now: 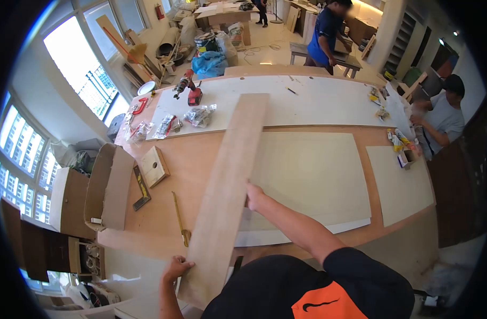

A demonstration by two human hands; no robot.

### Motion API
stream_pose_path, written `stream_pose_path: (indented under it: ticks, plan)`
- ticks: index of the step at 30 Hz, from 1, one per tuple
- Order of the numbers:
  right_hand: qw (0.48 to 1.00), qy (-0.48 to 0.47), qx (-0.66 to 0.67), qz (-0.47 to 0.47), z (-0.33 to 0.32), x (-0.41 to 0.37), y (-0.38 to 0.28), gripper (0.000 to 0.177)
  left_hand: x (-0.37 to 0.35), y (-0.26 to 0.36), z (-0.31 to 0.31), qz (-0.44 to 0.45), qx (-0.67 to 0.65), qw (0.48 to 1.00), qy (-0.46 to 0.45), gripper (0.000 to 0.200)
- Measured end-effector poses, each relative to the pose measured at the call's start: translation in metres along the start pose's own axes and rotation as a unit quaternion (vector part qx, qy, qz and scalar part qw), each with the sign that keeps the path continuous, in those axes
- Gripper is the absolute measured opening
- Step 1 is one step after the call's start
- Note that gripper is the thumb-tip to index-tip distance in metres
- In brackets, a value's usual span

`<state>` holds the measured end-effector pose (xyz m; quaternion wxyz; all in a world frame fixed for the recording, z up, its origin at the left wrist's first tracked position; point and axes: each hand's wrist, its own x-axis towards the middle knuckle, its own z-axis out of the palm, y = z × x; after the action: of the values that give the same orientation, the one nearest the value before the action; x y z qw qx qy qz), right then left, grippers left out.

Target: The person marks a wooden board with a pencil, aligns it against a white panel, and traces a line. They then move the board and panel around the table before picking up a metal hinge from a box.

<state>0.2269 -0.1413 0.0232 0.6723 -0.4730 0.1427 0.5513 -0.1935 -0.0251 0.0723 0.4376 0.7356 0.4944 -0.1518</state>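
A long, pale wooden board (227, 175) slants across the worktable from my body toward the far side. My left hand (178, 267) grips its near left edge, the thumb lying on the top face. Farther along, my right hand (253, 196) is closed on the right edge, with its fingers partly hidden. Left of the board lies a tape measure (185, 237) with its yellow blade pulled out. Beyond that are a carpenter's square (142, 192) and a small wooden block with a hole (154, 166). Cream panels (312, 175) lie to the right.
On the white panel (318, 101) at the back are a red cordless drill (189, 88) and bags of hardware (200, 115). A cardboard box (111, 186) stands at the left edge. One person (445, 117) sits at the right; another (326, 40) stands at the back.
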Motion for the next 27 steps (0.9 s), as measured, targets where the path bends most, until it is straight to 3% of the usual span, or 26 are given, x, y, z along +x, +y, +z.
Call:
stream_pose_path:
  ticks: [1,3,5,7,9,11,13,15,17,20,22,24,25,27]
  plan:
    - [0.999,0.036,-0.017,0.006,0.02,0.022,0.0,0.058,0.003,0.004,-0.014,-0.012,-0.011,1.0,-0.008,0.042]
    - [0.998,-0.057,0.014,0.011,0.037,0.072,0.002,0.057,0.014,0.024,-0.048,-0.031,-0.028,0.999,-0.027,0.041]
    - [0.988,-0.14,-0.047,0.041,0.074,0.032,-0.024,0.065,0.049,-0.003,-0.075,-0.034,-0.076,0.996,-0.033,0.036]
    - [0.978,-0.084,-0.174,0.079,0.093,0.029,-0.037,0.076,0.073,-0.008,-0.104,-0.043,-0.103,0.994,-0.011,0.031]
    - [0.96,-0.036,-0.276,-0.007,0.098,0.012,-0.035,0.084,0.127,-0.055,-0.124,-0.008,-0.1,0.995,0.017,0.029]
    - [0.943,-0.038,-0.324,-0.069,0.091,-0.002,-0.036,0.089,0.147,-0.053,-0.143,-0.035,-0.067,0.997,0.017,0.028]
    - [0.936,-0.089,-0.324,-0.106,0.045,-0.035,-0.04,0.09,0.168,-0.06,-0.154,-0.034,-0.063,0.997,0.014,0.027]
    - [0.949,-0.045,-0.29,-0.113,-0.018,-0.057,-0.035,0.087,0.183,-0.064,-0.158,-0.054,-0.026,0.998,0.003,0.028]
    - [0.933,0.055,-0.32,-0.155,-0.1,-0.071,-0.03,0.063,0.183,-0.039,-0.158,-0.078,0.053,0.995,-0.002,0.028]
    - [0.874,0.244,-0.326,-0.266,-0.225,-0.109,-0.036,0.046,0.224,-0.067,-0.124,-0.013,0.329,0.92,0.214,0.025]
    - [0.793,0.376,-0.373,-0.3,-0.295,-0.145,-0.046,0.047,0.24,-0.069,-0.077,0.171,0.371,0.858,0.311,0.029]
    - [0.701,0.499,-0.43,-0.272,-0.348,-0.179,-0.063,0.051,0.2,0.02,-0.023,0.184,0.206,0.925,0.26,0.028]
    - [0.647,0.553,-0.471,-0.234,-0.372,-0.193,-0.074,0.055,0.165,0.084,0.002,0.14,0.111,0.964,0.197,0.028]
    - [0.6,0.589,-0.509,-0.184,-0.415,-0.215,-0.088,0.06,0.117,0.168,0.042,0.059,-0.002,0.995,0.076,0.028]
